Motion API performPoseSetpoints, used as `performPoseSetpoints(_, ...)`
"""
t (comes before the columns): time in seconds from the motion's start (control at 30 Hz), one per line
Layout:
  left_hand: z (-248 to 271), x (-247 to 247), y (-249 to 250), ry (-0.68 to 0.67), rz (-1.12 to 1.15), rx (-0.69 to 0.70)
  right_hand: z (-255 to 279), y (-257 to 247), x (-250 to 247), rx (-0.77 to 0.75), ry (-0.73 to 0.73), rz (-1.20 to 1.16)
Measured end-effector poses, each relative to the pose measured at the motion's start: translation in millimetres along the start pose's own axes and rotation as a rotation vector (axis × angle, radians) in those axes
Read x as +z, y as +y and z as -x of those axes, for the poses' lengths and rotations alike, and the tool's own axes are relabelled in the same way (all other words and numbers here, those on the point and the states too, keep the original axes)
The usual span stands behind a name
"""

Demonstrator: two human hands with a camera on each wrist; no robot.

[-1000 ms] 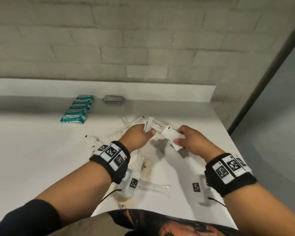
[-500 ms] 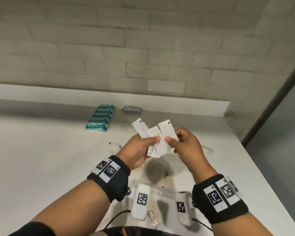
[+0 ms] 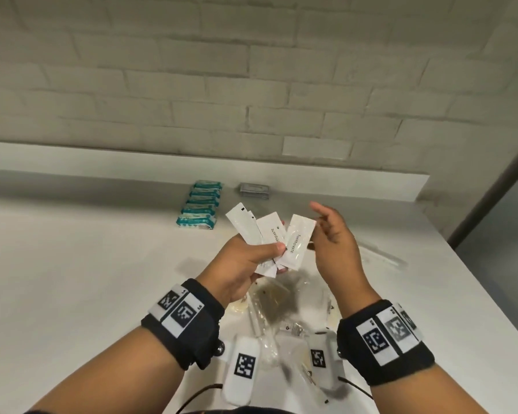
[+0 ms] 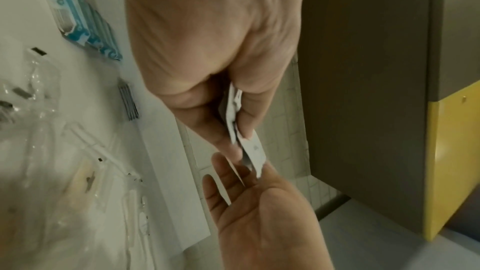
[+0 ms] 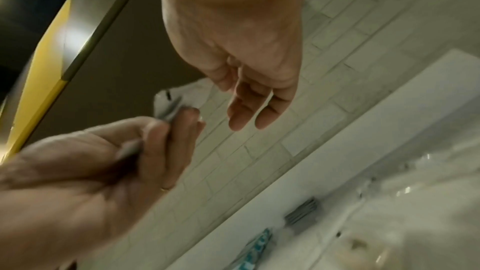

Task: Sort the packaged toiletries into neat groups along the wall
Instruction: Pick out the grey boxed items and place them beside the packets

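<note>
Left hand (image 3: pixel 245 267) pinching fan of white toothpaste sachets (image 3: pixel 295 245) between thumb and fingers, held up over worktop (image 3: pixel 72 264). Right hand (image 3: pixel 335 234) just beside fan, fingers loose and spread, holding nothing. Under hands: messy pile of clear packets (image 3: pixel 275 309) (contents too blurry to call). Back by wall: teal packs (image 3: pixel 199 209) in neat row, grey packets (image 3: pixel 254 190) stacked right of them.

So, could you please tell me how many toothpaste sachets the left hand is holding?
3, fanned in the left hand: left sachet, middle sachet, right sachet. More may hide behind.
</note>
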State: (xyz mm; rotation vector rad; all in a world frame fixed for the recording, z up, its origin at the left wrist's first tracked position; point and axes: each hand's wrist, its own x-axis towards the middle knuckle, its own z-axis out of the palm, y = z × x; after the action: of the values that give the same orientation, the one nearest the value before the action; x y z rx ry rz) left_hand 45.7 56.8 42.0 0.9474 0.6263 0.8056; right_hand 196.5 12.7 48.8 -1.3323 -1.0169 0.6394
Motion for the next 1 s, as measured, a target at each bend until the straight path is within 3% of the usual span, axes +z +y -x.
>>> performPoseSetpoints(0.07, -1.1, -8.1, 0.1, 0.064, -0.022, 0.038, 3.5, 1.5, 6.8, 0.146, 0.000, -0.128)
performPoseSetpoints(0.13, -1.6, -18.2, 1.0, 0.081, -0.063, 0.054, 7.6, 5.5, 15.7, 0.236, -0.107, -0.151)
performPoseSetpoints(0.2, -1.8, -28.3, 2.0, 0.064, -0.098, 0.049, 11.5, 9.7, 25.6, 0.224, -0.185, -0.072)
performPoseSetpoints(0.33, -7.1, -47.4, 6.1, 0.108, -0.133, 0.052, -1.3, 8.5, 29.2, 0.231, -0.093, -0.136)
performPoseSetpoints(0.5, -20.0, -52.8, 7.1, 0.054, -0.231, 0.100, -11.3, -0.2, 34.3, 0.293, -0.269, -0.017)
performPoseSetpoints(0.63, -31.3, -54.4, 6.4, -0.027, -0.242, 0.038, -19.2, 7.7, 39.5, 0.328, -0.101, -0.062)
performPoseSetpoints(0.73, -36.4, -55.5, 5.9, -0.011, -0.265, 0.021, -21.8, 11.3, 34.6, 0.373, -0.098, -0.091)
performPoseSetpoints(0.8, -40.8, -60.3, 9.1, 0.034, -0.297, 0.018, -23.5, 13.2, 31.2, 0.325, -0.091, 0.123)
performPoseSetpoints(0.9, -46.5, -71.9, 18.9, -0.022, -0.517, -0.040, -28.5, 5.6, 23.2, 0.010, -0.041, 0.601)
performPoseSetpoints(0.93, -46.5, -74.1, 21.3, -0.055, -0.586, -0.067, -29.7, 0.6, 23.0, -0.073, -0.116, 0.675)
performPoseSetpoints(1.0, -47.6, -75.9, 23.5, -0.081, -0.621, -0.094, -29.1, -9.8, 27.6, -0.096, -0.378, 0.802)
